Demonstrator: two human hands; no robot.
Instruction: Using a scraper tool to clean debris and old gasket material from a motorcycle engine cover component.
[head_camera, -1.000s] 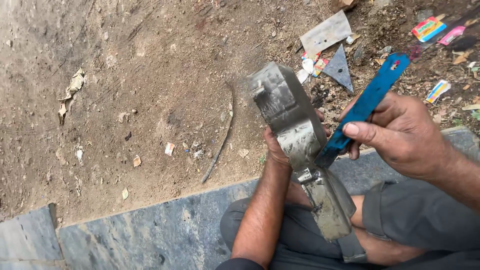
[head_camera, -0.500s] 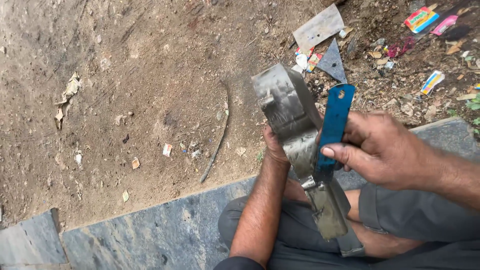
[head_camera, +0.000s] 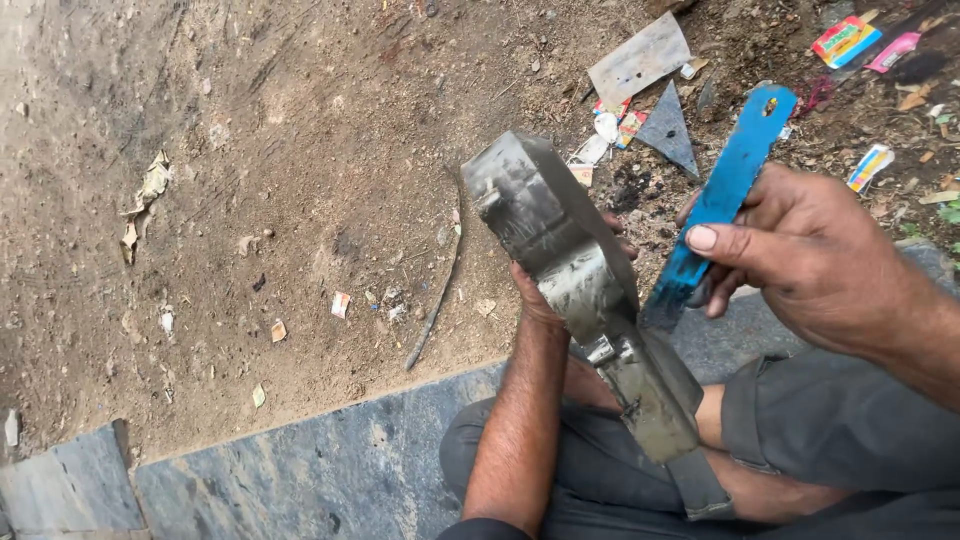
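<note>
Your left hand (head_camera: 548, 300) is clamped around the middle of a long grey metal casing (head_camera: 575, 290), fingers wrapped behind it, mostly hidden; your right hand (head_camera: 810, 265) is closed on a flat blue blade (head_camera: 722, 195), thumb pressed on its face. Casing is held up in front of your lap, tilted, wide end up toward the dirt, narrow end down over your knees. Blade slants up to the right, its lower tip just beside the casing's right edge; can't tell if they touch. Largest to smallest around you: bare dirt ground (head_camera: 250, 180) fills the upper left, dark stone slab (head_camera: 330, 470) runs along the bottom where you sit, grey trousers (head_camera: 830, 430) below the hands. Past the casing, a flat pale board scrap (head_camera: 640, 58) and a grey triangular shard (head_camera: 668, 130) lie near each other. A thin stick (head_camera: 437, 300) lies on the dirt left of the casing. Coloured wrappers (head_camera: 846, 40) scattered top right, crumpled paper bits (head_camera: 150, 190) far left, well apart from the hands.
</note>
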